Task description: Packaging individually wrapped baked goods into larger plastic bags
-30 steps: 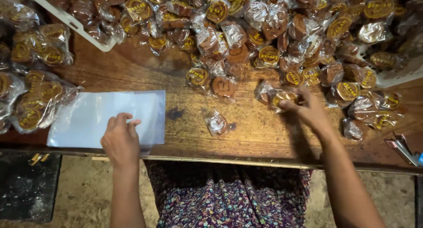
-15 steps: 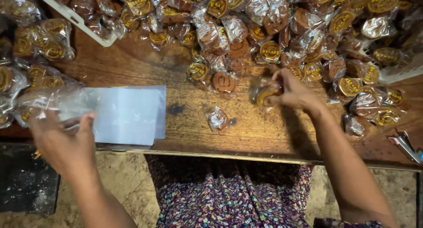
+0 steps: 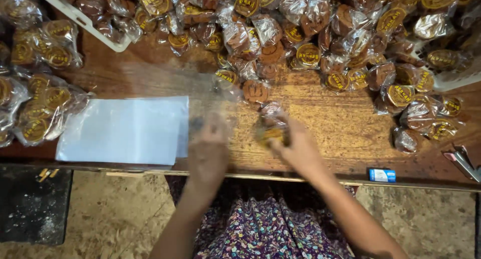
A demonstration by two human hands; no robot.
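Observation:
My right hand (image 3: pixel 300 151) grips a couple of small wrapped brown cookies (image 3: pixel 270 124) just above the wooden table (image 3: pixel 340 123), near its front edge. My left hand (image 3: pixel 208 151) is blurred with motion right beside it, and it holds up a clear plastic bag (image 3: pixel 165 86) that shows as a faint sheen. A flat stack of clear bags (image 3: pixel 123 131) lies to the left of that hand. A big heap of wrapped cookies (image 3: pixel 300 33) with yellow round labels covers the far side of the table.
Filled bags of cookies (image 3: pixel 35 113) lie at the left edge. A white basket (image 3: pixel 95 31) sits at the far left and another (image 3: pixel 453 81) at the right. A small blue box (image 3: pixel 382 175) and a metal stapler (image 3: pixel 463 161) rest near the front right.
My left hand lifted a clear bag off the stack and swung it right to the middle. My right hand picked cookies from the heap and brought them left toward the bag.

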